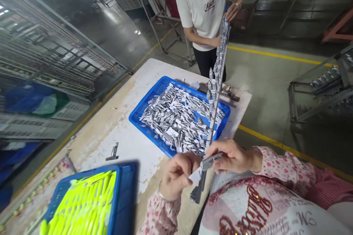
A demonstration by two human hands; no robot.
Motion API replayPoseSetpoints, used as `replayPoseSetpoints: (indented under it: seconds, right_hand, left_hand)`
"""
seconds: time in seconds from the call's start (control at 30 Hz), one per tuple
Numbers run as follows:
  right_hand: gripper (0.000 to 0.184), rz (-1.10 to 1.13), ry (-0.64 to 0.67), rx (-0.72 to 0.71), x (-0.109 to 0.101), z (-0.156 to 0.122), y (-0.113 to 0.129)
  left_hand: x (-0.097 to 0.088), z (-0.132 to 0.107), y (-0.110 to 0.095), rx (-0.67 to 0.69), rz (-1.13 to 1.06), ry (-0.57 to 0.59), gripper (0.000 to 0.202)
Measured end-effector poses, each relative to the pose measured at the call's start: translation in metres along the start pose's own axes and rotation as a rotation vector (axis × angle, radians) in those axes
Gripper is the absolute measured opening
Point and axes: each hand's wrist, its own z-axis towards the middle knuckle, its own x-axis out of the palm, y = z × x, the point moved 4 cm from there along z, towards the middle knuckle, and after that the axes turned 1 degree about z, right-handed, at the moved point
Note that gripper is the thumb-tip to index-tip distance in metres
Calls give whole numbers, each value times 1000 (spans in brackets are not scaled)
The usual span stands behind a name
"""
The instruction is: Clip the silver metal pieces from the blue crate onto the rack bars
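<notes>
My right hand [230,156] is closed around a small silver spindle-shaped piece [210,161] at the near end of a long bar [215,106]. In my left hand [179,174], thumb and fingers pinch a white paper-like tab [195,176] that reaches to that piece. Several similar silver pieces stand in rows along the bar, which slants over a blue tray [149,132]. Silver pieces with white tabs [176,114] are heaped in this tray. The bar's far end is in a co-worker's hands [233,11].
A blue crate [125,191] with bright yellow pieces [85,205] stands at the front left of the worn white table [96,161]. A small metal part [113,152] lies near it. Behind the table stands the co-worker [206,7]. Metal racks [55,47] line the left side.
</notes>
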Motion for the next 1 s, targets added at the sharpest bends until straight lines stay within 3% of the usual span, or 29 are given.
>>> replayPoseSetpoints:
  seconds: [0.07,0.13,0.23,0.27,0.33,0.43,0.53,0.67,0.8,0.9,1.0]
  right_hand:
    - [35,165,-16,85,0,0,-8]
    - [32,122,-87,101,-9,1,-10]
    - [22,-286,-166,-36,-23,6,2]
    - [21,-455,-176,-105,-25,8,8]
    - [21,-729,-162,-216,-23,13,16]
    - [24,-919,-81,-251,-12,19,15]
    - [23,-886,-111,-214,-8,20,7]
    - [38,-777,-347,-70,-20,10,-20]
    - [41,-1014,-236,122,-16,7,-66]
    - [47,-1097,-175,281,-11,10,-96]
    - [44,-1114,-166,356,-8,14,-111]
  left_hand:
    - [5,4,3,-43,-28,9,47]
    - [0,9,1,-70,139,-66,40]
    - [-9,12,-16,66,662,-255,13]
    - [-7,11,-22,132,839,-277,13]
    - [-1,10,-30,240,1084,-239,23]
    - [6,11,-29,289,1219,-83,21]
    - [-2,16,-20,215,1186,-6,12]
    - [-32,22,-3,87,783,-206,8]
    - [-52,23,18,10,491,-341,16]
    - [-58,22,25,-2,498,-374,17]
    - [-59,23,26,22,582,-356,16]
